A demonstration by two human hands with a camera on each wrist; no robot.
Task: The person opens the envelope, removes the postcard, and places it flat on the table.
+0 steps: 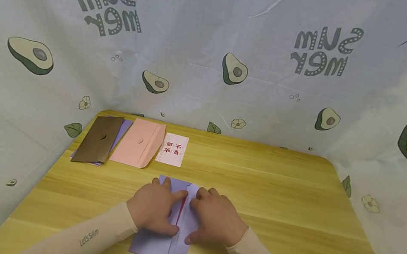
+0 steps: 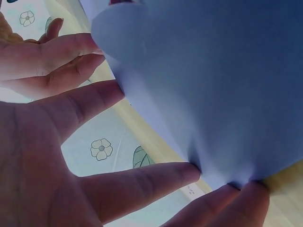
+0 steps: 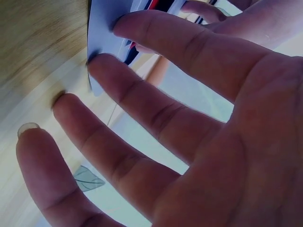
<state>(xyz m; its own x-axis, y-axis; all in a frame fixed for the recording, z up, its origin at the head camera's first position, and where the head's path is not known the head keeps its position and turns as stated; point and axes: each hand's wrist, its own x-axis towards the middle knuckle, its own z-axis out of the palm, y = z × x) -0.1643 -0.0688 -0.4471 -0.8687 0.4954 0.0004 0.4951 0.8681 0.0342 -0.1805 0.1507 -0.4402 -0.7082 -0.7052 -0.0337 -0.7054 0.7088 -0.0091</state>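
A purple envelope (image 1: 153,246) lies on the table below both hands, its side flap toward the right. Through the slit along that flap shows a narrow red strip (image 1: 181,210). With fingers spread, my left hand (image 1: 153,207) presses on the envelope's left part, thumb and index reaching to the slit. My right hand (image 1: 219,220) has its fingertips and thumb at the flap's right side. In the right wrist view, the index and middle fingertips touch the purple paper (image 3: 106,23), while the other two rest at the wood beside it.
At the back left of the wooden table (image 1: 276,189) lie a brown envelope (image 1: 96,140) over purple ones, a pink envelope (image 1: 136,145) and a white card (image 1: 172,157) with red characters. A cloth (image 1: 200,35) printed with avocados hangs behind and along the sides.
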